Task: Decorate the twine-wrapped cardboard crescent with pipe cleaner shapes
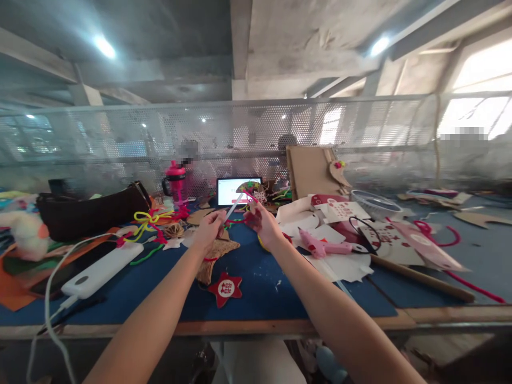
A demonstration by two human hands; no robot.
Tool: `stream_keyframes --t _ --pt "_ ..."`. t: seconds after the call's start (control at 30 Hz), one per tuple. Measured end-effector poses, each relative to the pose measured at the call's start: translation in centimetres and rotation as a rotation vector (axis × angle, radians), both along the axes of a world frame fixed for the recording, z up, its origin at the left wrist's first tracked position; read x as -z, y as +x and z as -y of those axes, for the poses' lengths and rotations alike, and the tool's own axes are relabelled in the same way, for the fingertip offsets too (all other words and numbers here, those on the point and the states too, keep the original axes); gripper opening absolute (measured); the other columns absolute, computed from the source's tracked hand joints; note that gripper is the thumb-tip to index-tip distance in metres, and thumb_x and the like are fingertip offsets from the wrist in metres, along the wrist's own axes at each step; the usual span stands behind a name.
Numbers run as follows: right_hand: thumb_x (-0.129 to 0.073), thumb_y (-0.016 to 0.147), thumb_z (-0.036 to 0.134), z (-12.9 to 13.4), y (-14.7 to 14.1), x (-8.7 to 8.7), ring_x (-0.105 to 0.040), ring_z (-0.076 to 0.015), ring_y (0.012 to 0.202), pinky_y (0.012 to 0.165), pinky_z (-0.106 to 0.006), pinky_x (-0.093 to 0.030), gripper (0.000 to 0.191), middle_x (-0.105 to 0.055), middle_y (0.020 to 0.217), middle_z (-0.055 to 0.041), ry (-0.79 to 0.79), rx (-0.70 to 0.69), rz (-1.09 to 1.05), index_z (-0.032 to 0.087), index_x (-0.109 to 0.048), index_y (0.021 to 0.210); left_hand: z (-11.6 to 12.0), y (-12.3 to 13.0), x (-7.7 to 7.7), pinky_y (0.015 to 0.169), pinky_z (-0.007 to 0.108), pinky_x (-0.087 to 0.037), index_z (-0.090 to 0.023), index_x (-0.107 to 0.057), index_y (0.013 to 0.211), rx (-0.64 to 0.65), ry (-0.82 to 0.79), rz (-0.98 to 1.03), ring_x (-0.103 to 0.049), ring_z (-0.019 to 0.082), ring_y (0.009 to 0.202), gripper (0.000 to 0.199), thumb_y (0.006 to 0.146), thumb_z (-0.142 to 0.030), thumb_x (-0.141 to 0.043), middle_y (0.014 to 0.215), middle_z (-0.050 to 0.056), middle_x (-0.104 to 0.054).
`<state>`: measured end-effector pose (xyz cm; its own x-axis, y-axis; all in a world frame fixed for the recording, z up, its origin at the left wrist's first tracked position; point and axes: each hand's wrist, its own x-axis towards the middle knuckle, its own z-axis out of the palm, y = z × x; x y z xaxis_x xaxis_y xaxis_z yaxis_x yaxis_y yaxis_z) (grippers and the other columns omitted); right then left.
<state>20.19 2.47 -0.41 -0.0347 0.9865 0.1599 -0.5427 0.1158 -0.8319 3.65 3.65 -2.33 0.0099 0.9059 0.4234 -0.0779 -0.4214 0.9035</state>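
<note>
We look through one camera on the person's head. It faces forward and a bit down, over the blue worktable [260, 301]. The view is very wide. The forearms [160, 309] look big and close at the bottom, and the left hand [210, 230] and right hand [264, 224] are small, near the middle. Farther off we see the mesh screen [160, 125], and up top, the ceiling [288, 32].

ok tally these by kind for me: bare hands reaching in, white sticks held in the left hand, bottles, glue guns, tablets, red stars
Hands, left hand and right hand: 2
White stick, held: 1
Pink bottle: 1
Glue gun: 1
Tablet: 1
Red star: 1
Total: 7
</note>
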Motion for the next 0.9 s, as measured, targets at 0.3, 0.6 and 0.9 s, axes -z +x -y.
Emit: stream_keyframes --t 0.3,0.6,0.9 --pt "-0.060 0.078 0.027 -1.9 2.3 0.8 -0.051 -0.0071 0.044 0.045 -0.018 -0.044 0.018 -0.062 0.055 -0.0001 -0.104 0.136 0.034 0.015 -0.060 0.065 0.0 -0.6 -0.7 0.033 0.018 -0.021 -0.016 -0.051 0.065 -0.194 0.118 0.103 -0.033 0.002 0.032 0.030 0.075 -0.042 -0.060 0.056 -0.004 -0.054" --pt "-0.062 0.075 0.035 -2.4 2.4 1.6 -0.044 -0.0066 0.041 0.040 -0.020 -0.036 0.026 -0.058 0.053 -0.0015 -0.011 0.173 0.311 0.014 -0.058 0.061 -0.1 -1.0 -1.1 0.033 0.018 -0.019 -0.016 -0.051 0.061 -0.252 0.146 0.244 -0.032 0.002 0.030 0.030 0.071 -0.040 -0.064 0.050 -0.004 -0.054" --pt "-0.056 0.075 0.040 -2.9 3.1 2.2 -0.043 -0.0096 0.043 0.044 -0.023 -0.031 0.033 -0.049 0.046 0.0002 -0.005 0.168 0.658 0.016 -0.053 0.052 -0.3 -1.6 -1.3 0.034 0.017 -0.020 -0.015 -0.052 0.062 -0.229 0.169 0.276 -0.033 0.001 0.031 0.028 0.073 -0.038 -0.063 0.052 -0.004 -0.053"
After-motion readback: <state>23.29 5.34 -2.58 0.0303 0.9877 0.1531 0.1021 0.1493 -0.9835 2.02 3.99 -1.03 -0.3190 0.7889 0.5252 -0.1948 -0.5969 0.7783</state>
